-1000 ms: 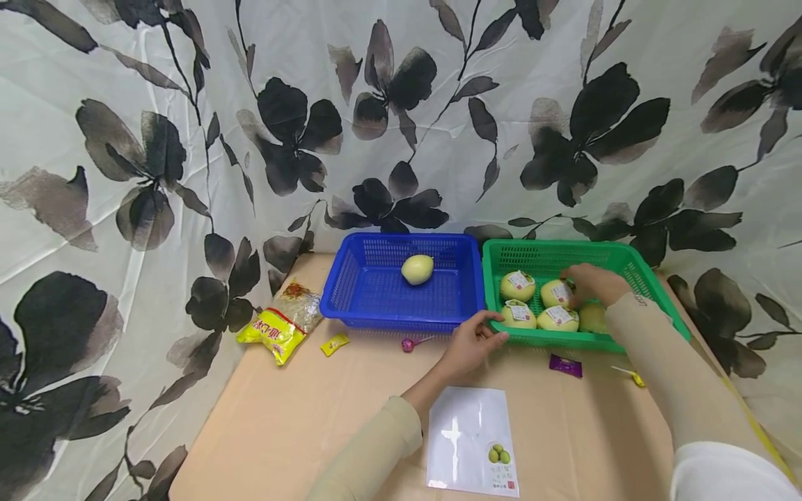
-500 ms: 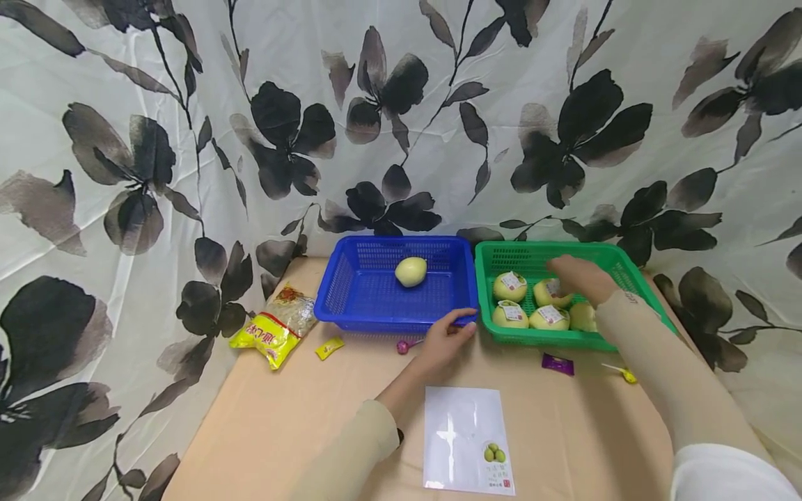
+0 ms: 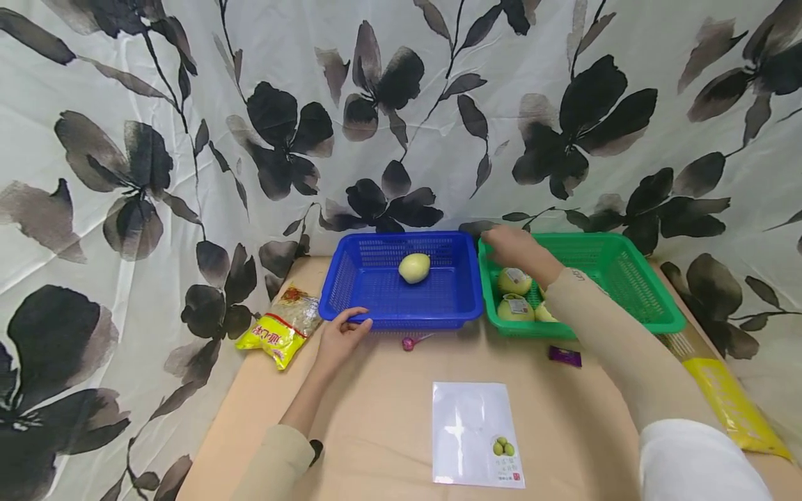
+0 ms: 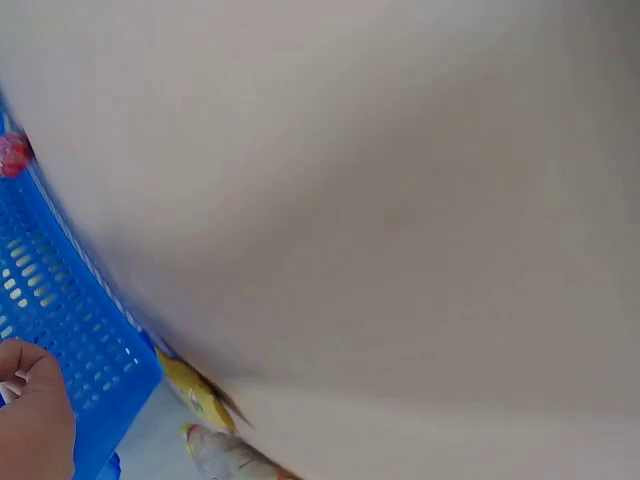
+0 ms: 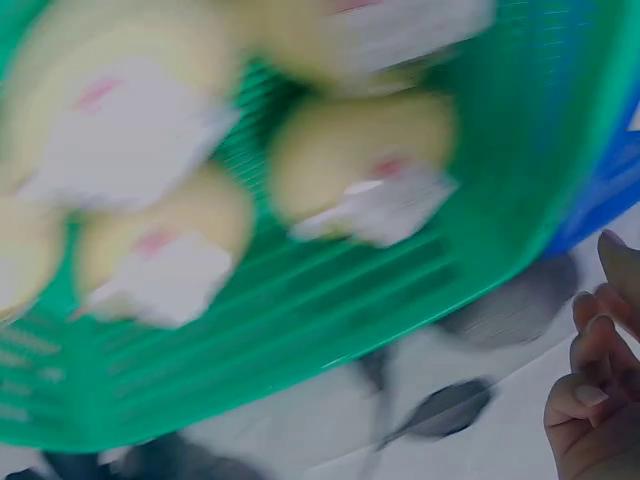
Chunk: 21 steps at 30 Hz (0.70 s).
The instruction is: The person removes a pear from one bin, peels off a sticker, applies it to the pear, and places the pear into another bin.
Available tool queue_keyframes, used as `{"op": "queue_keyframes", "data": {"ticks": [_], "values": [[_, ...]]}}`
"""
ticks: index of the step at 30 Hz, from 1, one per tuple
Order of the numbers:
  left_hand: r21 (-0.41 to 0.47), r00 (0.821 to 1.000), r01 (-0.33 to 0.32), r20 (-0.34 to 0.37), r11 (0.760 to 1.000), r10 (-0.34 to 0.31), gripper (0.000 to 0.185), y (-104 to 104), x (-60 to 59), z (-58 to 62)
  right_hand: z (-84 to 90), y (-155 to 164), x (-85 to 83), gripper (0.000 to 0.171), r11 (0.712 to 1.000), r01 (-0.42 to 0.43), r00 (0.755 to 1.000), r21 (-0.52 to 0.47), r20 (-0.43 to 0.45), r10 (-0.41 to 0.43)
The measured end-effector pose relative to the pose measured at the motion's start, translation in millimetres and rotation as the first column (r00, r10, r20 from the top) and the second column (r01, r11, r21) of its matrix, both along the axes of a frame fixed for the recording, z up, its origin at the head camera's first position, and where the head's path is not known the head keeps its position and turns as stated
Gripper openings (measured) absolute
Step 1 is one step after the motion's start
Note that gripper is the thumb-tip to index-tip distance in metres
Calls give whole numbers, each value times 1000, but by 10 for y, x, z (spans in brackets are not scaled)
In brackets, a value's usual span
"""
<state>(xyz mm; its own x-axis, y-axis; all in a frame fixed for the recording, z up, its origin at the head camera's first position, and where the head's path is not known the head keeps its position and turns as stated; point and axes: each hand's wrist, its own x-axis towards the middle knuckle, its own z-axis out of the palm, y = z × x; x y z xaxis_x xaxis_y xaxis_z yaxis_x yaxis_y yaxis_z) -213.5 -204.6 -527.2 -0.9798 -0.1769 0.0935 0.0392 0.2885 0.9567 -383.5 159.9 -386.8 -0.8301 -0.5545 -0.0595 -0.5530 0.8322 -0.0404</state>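
At the front-left rim of the blue plastic basket (image 3: pixel 376 306), my left hand (image 3: pixel 341 337) pinches the edge between thumb and fingers. One pale yellow-green fruit (image 3: pixel 414 268) lies inside that basket. My right hand (image 3: pixel 516 250) is over the back-left corner of the green basket (image 3: pixel 626 278). In the right wrist view its fingers (image 5: pixel 590 395) curl loosely, holding nothing. Several pale fruits with white labels, including one labelled fruit (image 3: pixel 515 281), sit in the green basket, partly hidden by my right forearm. The right wrist view shows another labelled fruit (image 5: pixel 360 160), blurred.
A yellow-and-clear snack bag (image 3: pixel 282 327) lies left of the blue basket. In front are a lollipop (image 3: pixel 409 344), a purple wrapped candy (image 3: pixel 565 356) and a white sheet (image 3: pixel 477 435) with a fruit picture. A yellow bag (image 3: pixel 733 403) lies at the right edge. Floral fabric (image 3: pixel 401 139) hangs behind.
My left hand has gone from the green basket's front-left corner to the blue basket's front-left rim. My right hand has left the fruits and moved left to the green basket's back corner.
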Motion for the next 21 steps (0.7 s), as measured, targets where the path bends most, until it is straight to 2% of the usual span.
{"op": "queue_keyframes", "data": {"ticks": [4,11,13,17,21], "values": [[-35,998,55,4,998,-55,37,-68,2,28,4,-494,-47,29,1000,-27,1000,-8,1,27],[-26,999,38,-9,999,-39,33,-89,35,28,-166,-1193,-86,60,994,-87,982,59,174,75],[-19,999,45,-1,999,-45,33,-87,40,11,-242,-1311,-103,66,994,-88,977,71,202,73],[9,999,49,-10,999,-49,32,-75,44,16,-343,-1463,-152,74,993,-83,981,89,185,65],[20,998,57,-19,998,-56,31,-85,35,51,-351,-1547,-186,67,994,-49,986,94,165,33]]}}
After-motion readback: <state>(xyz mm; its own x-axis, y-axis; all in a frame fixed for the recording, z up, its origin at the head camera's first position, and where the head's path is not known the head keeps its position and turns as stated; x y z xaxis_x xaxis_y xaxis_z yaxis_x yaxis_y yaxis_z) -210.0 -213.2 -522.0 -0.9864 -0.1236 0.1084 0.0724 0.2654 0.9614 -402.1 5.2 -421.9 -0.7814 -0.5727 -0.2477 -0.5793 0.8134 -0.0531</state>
